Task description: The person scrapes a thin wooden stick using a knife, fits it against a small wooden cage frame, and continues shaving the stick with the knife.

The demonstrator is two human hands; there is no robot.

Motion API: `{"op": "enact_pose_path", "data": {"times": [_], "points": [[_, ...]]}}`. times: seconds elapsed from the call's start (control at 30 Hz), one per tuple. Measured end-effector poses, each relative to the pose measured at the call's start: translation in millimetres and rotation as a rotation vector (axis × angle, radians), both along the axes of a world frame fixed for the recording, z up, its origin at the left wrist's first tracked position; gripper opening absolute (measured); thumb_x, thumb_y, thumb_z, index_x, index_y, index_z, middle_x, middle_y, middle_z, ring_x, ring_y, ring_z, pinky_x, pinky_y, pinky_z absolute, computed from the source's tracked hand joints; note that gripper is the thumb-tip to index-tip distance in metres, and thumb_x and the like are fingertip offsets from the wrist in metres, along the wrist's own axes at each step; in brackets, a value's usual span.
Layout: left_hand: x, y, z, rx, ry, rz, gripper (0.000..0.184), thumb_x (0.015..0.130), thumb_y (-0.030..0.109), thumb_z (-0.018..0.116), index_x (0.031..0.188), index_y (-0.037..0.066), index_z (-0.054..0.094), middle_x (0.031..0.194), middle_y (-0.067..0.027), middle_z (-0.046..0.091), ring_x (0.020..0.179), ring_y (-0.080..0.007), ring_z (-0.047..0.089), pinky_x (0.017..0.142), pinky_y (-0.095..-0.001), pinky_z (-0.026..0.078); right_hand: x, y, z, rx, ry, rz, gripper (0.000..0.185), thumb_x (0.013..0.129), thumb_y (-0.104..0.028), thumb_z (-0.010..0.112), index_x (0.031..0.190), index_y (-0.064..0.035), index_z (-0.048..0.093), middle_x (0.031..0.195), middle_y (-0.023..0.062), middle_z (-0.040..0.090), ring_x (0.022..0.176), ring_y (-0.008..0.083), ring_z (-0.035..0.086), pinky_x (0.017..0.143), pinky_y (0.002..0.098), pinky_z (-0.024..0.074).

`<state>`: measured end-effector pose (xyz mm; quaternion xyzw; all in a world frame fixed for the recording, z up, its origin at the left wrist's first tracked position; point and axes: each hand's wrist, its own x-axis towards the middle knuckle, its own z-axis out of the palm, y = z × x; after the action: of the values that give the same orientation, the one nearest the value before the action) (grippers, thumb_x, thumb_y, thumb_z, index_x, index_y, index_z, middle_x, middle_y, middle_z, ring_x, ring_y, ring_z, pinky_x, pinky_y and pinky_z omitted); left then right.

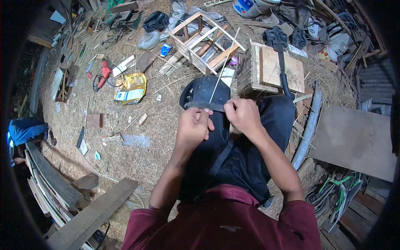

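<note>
Above my knee, my right hand (243,115) is closed round the right end of a short grey knife (204,105), whose blade is blurred. To its left, my left hand (194,128) is closed with the fingers curled at the lower end of a thin pale strip (221,71). The strip slants up and away past the knee, and the blade lies across it just over my left fingers. A dark pad (205,89) covers the knee under the blade.
Ahead stand a wooden frame (199,55) and a wooden box (280,68) with a dark-handled tool (284,81). At left lie a red power tool (103,75) and a yellow bag (131,88). Planks (93,214) are at lower left; another person (27,131) is at far left.
</note>
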<state>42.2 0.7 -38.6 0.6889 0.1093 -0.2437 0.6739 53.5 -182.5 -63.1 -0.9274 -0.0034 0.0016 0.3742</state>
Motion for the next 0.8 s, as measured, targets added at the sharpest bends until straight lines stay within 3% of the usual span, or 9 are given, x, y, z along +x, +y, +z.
{"op": "enact_pose_path", "data": {"times": [0.2,0.4,0.5,0.6,0.8], "points": [[-4,-11,4,0.169,-0.156,0.013,0.024,0.097,0.014,0.054,0.090,-0.007,0.063,0.061,-0.0066,0.062,0.054,-0.0099,0.057,0.052,-0.0268,0.044,1,8,1,-0.163,0.033,-0.044,0.039,0.085,-0.028,0.050,0.068,0.0033,0.067,0.065,0.0314,0.060,0.062,0.0465,0.063,0.065,0.0542,0.0524],[-19,-5,-4,0.135,-0.242,-0.024,0.019,0.098,0.012,0.053,0.091,-0.003,0.063,0.060,-0.0054,0.059,0.054,-0.0085,0.055,0.052,-0.0255,0.043,-1,3,-7,-0.205,0.018,-0.055,0.044,0.088,-0.031,0.048,0.070,0.0043,0.068,0.067,0.0315,0.061,0.064,0.0476,0.064,0.067,0.0541,0.0536],[-36,2,-2,0.205,-0.221,-0.081,0.021,0.100,0.017,0.054,0.093,-0.001,0.063,0.063,-0.0009,0.058,0.058,-0.0066,0.053,0.054,-0.0224,0.041,-3,-1,-11,-0.202,0.033,-0.073,0.044,0.088,-0.031,0.048,0.072,0.0046,0.069,0.069,0.0316,0.062,0.066,0.0481,0.064,0.068,0.0541,0.0538],[-60,13,-6,0.111,-0.171,-0.062,0.024,0.101,0.022,0.056,0.093,0.000,0.063,0.064,-0.0005,0.058,0.059,-0.0069,0.054,0.055,-0.0222,0.041,-5,-3,-13,-0.218,0.041,-0.122,0.043,0.088,-0.030,0.048,0.074,0.0048,0.069,0.069,0.0318,0.062,0.067,0.0484,0.065,0.069,0.0544,0.0537],[-89,42,-14,0.063,-0.001,-0.043,0.018,0.102,0.015,0.053,0.098,0.000,0.062,0.063,-0.0005,0.056,0.056,-0.0055,0.051,0.051,-0.0227,0.039,-6,-2,-11,-0.209,0.010,-0.102,0.043,0.087,-0.030,0.048,0.073,0.0040,0.069,0.070,0.0316,0.062,0.066,0.0483,0.064,0.070,0.0550,0.0532]]}}
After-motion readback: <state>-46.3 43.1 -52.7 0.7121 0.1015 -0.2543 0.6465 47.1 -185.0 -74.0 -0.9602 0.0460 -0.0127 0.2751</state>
